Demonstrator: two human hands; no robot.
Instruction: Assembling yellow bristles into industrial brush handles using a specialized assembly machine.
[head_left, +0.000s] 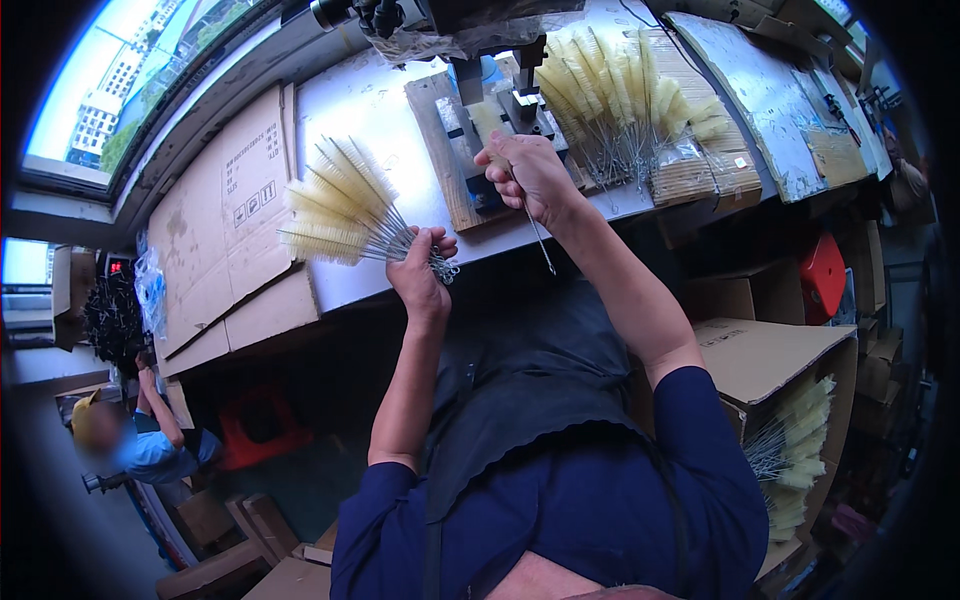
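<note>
Brush bundle fanned in left hand; right hand raised, gripping single brush.

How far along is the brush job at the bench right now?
Looks done: brushes fill the box at lower right. In hand: the right hand holds one brush at the bench fixture, its wire stem hanging down; the left hand grips a fanned bunch. Probably left: that bunch and the pile on the bench.

Small brush-making workshop: work surface w/ metal press jig, piles of wire-stem bottle brushes, cardboard boxes of finished brushes, another worker seated nearby.
</note>
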